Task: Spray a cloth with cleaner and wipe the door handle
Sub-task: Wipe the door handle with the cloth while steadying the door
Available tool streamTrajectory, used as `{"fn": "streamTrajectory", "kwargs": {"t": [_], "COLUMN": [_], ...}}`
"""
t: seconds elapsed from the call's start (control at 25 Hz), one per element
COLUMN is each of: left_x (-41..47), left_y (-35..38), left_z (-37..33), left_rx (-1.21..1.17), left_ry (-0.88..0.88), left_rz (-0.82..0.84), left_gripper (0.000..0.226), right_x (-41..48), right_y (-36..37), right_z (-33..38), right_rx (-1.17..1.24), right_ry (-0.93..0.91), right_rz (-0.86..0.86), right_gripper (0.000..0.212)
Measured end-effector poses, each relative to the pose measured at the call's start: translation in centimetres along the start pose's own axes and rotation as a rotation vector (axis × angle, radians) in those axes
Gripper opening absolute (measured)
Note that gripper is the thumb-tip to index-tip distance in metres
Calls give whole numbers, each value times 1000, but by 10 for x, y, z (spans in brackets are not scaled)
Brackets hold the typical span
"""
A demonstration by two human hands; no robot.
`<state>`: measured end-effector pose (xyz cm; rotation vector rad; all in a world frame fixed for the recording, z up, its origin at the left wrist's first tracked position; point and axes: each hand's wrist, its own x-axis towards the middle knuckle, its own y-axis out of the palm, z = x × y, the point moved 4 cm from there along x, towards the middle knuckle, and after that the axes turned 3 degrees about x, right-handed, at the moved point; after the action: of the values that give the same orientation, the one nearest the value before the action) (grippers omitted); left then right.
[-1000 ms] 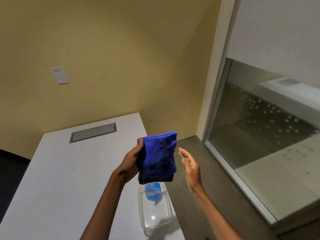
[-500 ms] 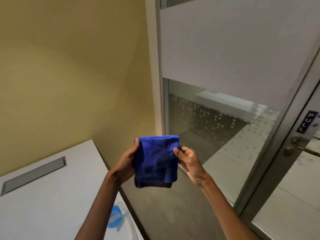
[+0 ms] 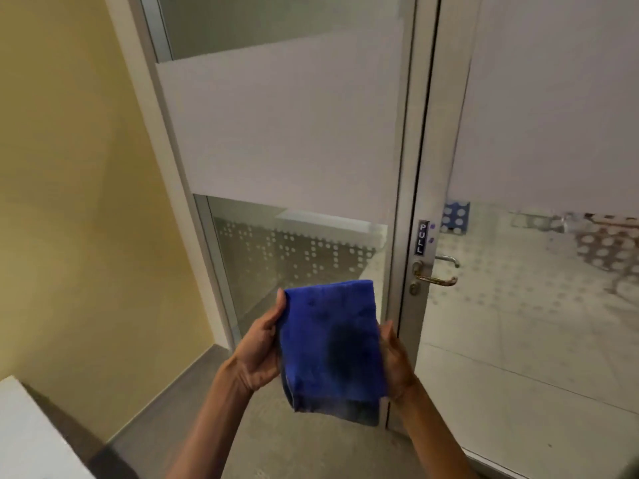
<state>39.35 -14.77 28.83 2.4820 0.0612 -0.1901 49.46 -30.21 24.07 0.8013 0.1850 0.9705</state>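
A folded blue cloth (image 3: 328, 344) with a dark damp patch near its middle hangs in front of me, held by both hands. My left hand (image 3: 259, 350) grips its left edge, thumb on the front. Along the cloth's right edge my right hand (image 3: 394, 361) holds on, mostly hidden behind the fabric. The brass lever door handle (image 3: 436, 280) sits on the glass door's metal frame, up and to the right of the cloth, below a PULL label (image 3: 422, 237). The spray bottle is out of view.
The glass door (image 3: 539, 305) with frosted bands fills the right side; a fixed glass panel (image 3: 287, 140) stands left of it. A yellow wall (image 3: 76, 202) is on the left. A white table corner (image 3: 27, 433) shows at the bottom left. Grey floor lies below.
My view has swung right from the table toward the door, bringing the handle into full view. My right hand came onto the cloth's right edge and stays there. The bottle left the view.
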Motion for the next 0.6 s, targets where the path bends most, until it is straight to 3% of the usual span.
{"fn": "streamTrajectory", "kwargs": {"t": [0.08, 0.16, 0.28, 0.44, 0.6], "left_x": [25, 50, 84, 123, 161], "left_y": [27, 48, 71, 91, 101], "left_z": [15, 32, 50, 54, 44], "left_rx": [12, 21, -12, 9, 62], "left_ry": [-32, -70, -88, -96, -75], "left_rz": [19, -6, -26, 12, 19], "left_gripper": [79, 74, 71, 69, 73], "right_x": [-18, -35, -49, -37, -23], "right_y": [-15, -53, -71, -75, -88], "right_z": [19, 30, 56, 86, 104], "right_rx": [15, -49, 81, 154, 282], "right_ry": [-26, -18, -56, -4, 23], "right_rz": [-59, -313, -287, -197, -107], "right_gripper": [61, 60, 44, 58, 58]}}
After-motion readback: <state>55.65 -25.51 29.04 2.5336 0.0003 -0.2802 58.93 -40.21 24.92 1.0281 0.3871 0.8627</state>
